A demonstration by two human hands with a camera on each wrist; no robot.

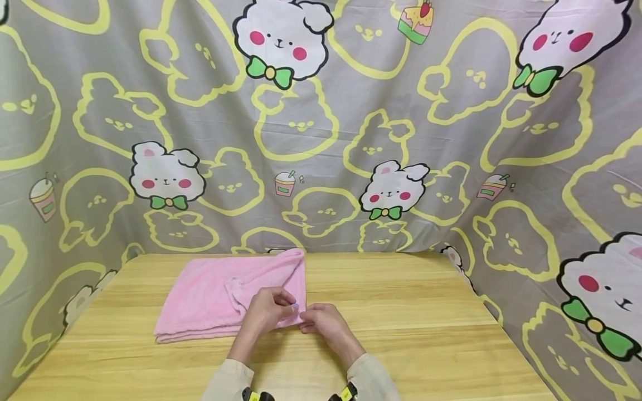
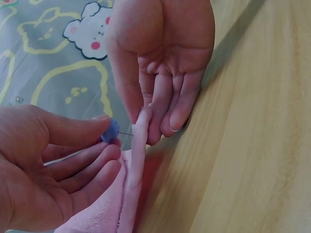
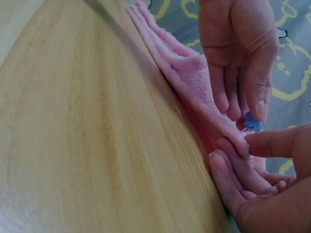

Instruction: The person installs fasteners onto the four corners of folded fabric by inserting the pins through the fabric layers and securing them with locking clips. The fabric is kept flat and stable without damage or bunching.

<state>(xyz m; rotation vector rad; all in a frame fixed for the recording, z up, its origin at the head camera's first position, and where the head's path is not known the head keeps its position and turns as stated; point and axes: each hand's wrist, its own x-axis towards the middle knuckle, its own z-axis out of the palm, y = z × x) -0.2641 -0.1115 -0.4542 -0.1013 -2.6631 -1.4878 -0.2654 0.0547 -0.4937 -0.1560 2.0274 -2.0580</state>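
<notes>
A folded pink fleece cloth (image 1: 205,295) lies on the table, one corner flap turned back over it. My left hand (image 1: 268,309) pinches the blue head of a pin (image 2: 111,131) between thumb and fingers. The pin's thin needle points at the cloth's edge (image 2: 139,138) and meets it; how far it has entered I cannot tell. With thumb and fingers, my right hand (image 1: 328,324) holds that edge near the cloth's front right corner. In the right wrist view the blue pin head (image 3: 252,122) sits just above the right hand's fingers (image 3: 265,145).
A light wood-grain table (image 1: 411,323) stretches to both sides of the cloth. Behind and beside it hangs a grey curtain (image 1: 321,133) printed with cartoon rabbits and yellow outlines. Pale sleeves with black-and-yellow devices (image 1: 258,394) cover the wrists.
</notes>
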